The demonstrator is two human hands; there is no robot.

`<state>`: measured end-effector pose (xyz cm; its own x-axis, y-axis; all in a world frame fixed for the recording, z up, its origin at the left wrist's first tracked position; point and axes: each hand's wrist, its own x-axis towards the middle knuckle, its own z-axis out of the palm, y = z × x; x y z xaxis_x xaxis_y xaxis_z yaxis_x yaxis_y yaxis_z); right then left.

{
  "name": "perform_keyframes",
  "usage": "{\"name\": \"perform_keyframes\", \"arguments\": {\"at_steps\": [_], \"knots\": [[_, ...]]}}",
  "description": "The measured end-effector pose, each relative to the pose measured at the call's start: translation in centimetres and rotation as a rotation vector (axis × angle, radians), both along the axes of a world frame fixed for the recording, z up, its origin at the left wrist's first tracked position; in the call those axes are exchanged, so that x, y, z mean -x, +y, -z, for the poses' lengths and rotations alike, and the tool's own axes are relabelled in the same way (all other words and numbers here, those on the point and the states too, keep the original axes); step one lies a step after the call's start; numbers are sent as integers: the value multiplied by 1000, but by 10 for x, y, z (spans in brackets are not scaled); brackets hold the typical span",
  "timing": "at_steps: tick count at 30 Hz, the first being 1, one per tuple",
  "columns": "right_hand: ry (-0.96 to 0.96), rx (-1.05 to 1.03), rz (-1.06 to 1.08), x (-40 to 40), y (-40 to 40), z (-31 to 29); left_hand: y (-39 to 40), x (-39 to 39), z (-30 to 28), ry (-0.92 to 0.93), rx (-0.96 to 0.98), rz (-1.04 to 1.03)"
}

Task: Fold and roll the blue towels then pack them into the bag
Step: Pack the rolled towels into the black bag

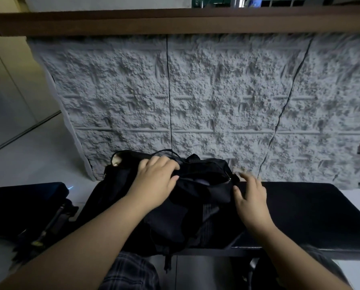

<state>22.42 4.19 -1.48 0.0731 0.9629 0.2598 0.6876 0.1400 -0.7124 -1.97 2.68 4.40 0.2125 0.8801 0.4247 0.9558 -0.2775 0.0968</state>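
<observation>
One black bag (174,206), two hands (156,181) (251,197), two dark benches (311,216) (26,197).

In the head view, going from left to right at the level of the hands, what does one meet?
Black seat cushion → left hand gripping the black bag → right hand, fingers spread → black bench.

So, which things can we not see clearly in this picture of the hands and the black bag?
- Blue towels: none shows in the head view; the bag is dark inside its opening.
- Right hand: fingertips blurred, so contact with the bag is unclear.
- Left hand: its fingertips curl into the bag's top fabric, hidden.
- Objects on the top shelf: cut off by the upper edge.
</observation>
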Motion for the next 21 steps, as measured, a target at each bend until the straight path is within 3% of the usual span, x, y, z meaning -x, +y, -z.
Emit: {"name": "perform_keyframes", "arguments": {"at_steps": [6,10,13,17,21], "knots": [[321,93,-152,-3,-8,24,2,-95,8,-258,17,228],[441,121,-112,-4,-10,24,5,-133,18,-199,166,13],[434,197,-18,-5,0,15,13,-133,27,-231,254,-80],[483,406,-77,0,21,-2,21,-131,30,-403,351,-44],[372,345,-87,2,32,-15,21,-129,28,-413,317,23]]}}
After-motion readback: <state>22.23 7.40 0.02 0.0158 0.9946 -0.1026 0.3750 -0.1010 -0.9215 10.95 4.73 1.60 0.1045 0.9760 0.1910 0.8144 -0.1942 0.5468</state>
